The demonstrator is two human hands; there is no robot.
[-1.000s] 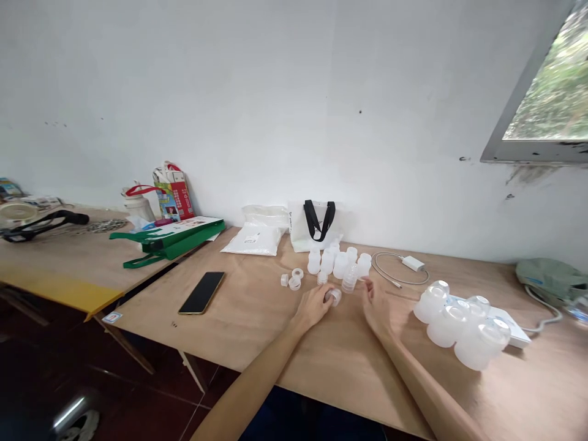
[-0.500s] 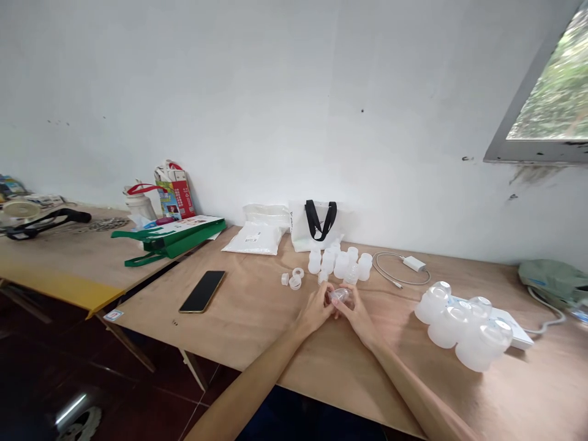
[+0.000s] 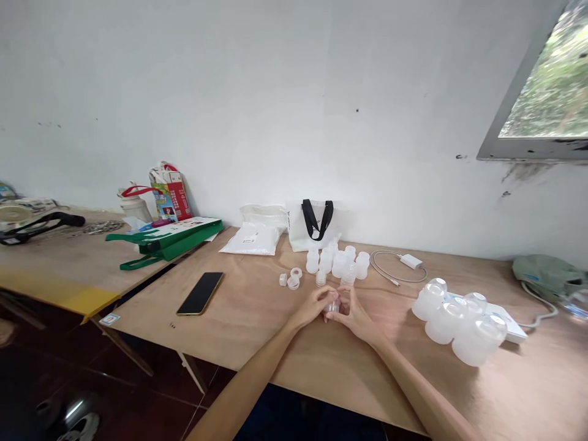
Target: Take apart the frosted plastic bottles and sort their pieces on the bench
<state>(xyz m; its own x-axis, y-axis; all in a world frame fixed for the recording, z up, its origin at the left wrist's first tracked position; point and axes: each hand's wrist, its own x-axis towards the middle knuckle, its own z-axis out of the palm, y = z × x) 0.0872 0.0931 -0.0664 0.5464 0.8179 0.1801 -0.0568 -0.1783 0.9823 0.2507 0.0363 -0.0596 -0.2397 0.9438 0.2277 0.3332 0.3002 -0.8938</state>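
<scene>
Both hands have their grip on one small clear plastic piece (image 3: 332, 305), the left hand (image 3: 316, 306) and right hand (image 3: 354, 318) pinching it by the fingertips, between the tabletop's (image 3: 257, 321) front edge and the white bottles (image 3: 340, 265). Uneven pressure on smooth plastic could make it slip and roll towards that edge; a forward nudge might topple the clear stack (image 3: 348, 274) just beyond. Fingers cover much of it, so its long axis and facing cannot be told.
</scene>
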